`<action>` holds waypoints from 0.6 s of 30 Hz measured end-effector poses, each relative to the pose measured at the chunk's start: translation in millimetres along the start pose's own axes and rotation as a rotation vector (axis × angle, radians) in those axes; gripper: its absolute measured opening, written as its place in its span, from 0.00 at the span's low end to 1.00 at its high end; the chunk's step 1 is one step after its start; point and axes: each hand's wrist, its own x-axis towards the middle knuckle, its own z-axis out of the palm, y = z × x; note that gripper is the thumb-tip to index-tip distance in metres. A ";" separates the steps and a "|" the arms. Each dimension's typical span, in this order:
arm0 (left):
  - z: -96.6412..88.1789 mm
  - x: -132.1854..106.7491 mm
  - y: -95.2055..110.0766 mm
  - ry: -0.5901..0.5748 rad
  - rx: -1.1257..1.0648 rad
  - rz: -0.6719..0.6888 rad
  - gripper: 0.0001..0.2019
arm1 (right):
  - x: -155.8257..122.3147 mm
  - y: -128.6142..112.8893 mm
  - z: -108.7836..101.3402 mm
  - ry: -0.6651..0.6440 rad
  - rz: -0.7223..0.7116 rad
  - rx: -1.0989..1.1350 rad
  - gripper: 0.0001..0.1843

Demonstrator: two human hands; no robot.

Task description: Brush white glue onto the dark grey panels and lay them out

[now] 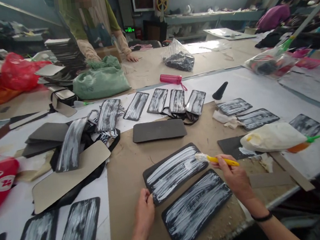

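My right hand (pixel 235 179) grips a yellow-handled brush (pixel 222 160), its white-coated bristles touching the right end of a dark rounded panel (pixel 174 172). White streaks run along that panel's length. My left hand (pixel 144 212) pinches the panel's lower left corner between thumb and fingers. Just below lies a second dark panel (pixel 196 209), also streaked with white and touched by neither hand. An uncoated dark grey panel (pixel 159 130) rests farther up on the brown board.
Coated panels (pixel 77 235) lie at the lower left, others along the white sheet. A white bag (pixel 273 137) sits right of my right hand. A pink bottle (pixel 171 79) and green bag (pixel 101 82) stand farther back. Across the table, a person (pixel 98 26) leans with a hand on it.
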 end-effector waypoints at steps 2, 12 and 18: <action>0.1 -2.6 1.7 0.025 0.001 0.024 0.09 | -11.6 0.3 7.2 -0.114 0.047 0.073 0.24; -3.5 -8.8 14.3 -0.045 -0.243 -0.061 0.17 | 7.4 3.5 -29.3 0.044 -0.017 -0.025 0.24; -27.7 -6.6 14.9 0.009 -0.431 -0.026 0.18 | -10.2 -12.4 -27.3 0.019 0.162 0.274 0.22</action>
